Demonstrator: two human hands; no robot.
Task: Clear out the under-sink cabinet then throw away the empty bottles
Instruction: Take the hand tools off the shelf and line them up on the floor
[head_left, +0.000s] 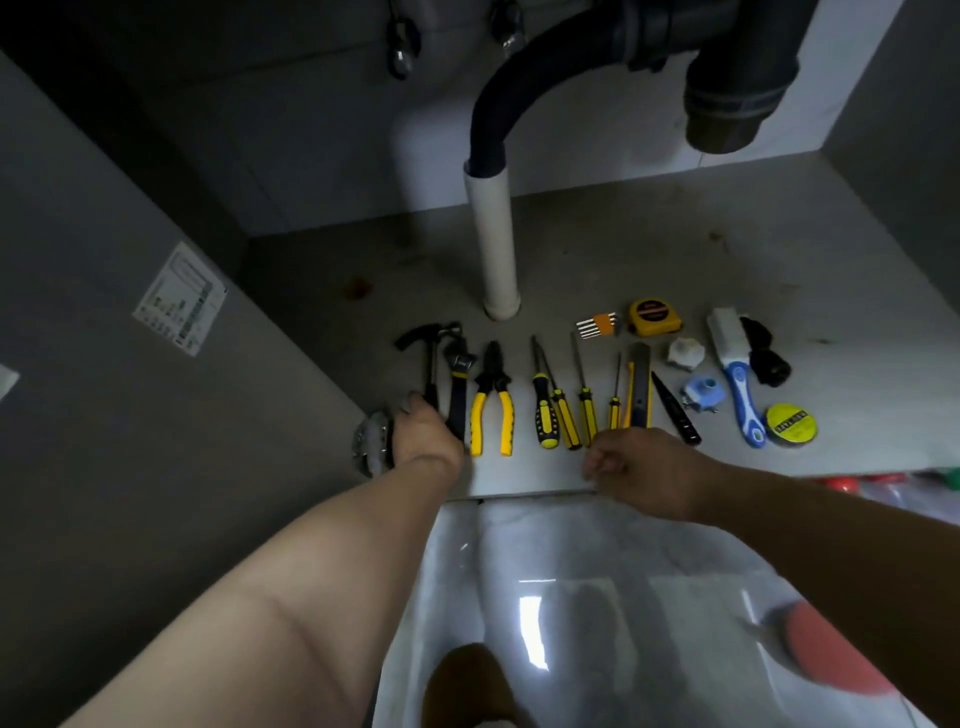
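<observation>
A row of tools lies on the cabinet floor (649, 244): a black hammer (428, 343), a wrench (458, 371), yellow pliers (492, 400), several yellow-and-black screwdrivers (563, 415) and a utility knife (640, 384). My left hand (423, 434) is curled over the lower end of the hammer's handle, thumb up beside it, and hides the wrench's handle end. My right hand (644, 467) hovers at the cabinet's front edge below the screwdriver handles, fingers loosely curled, holding nothing. Bottle caps, red (841, 484) and green (951, 475), show at the right edge outside the cabinet.
A white drain pipe (493, 244) rises from the floor behind the tools. To the right lie a yellow tape measure (653, 317), a white-and-blue brush (735, 364) and a yellow tape roll (790, 423). A metal hinge (371, 444) sits left of my left hand. A red round object (826, 654) lies on the glossy floor.
</observation>
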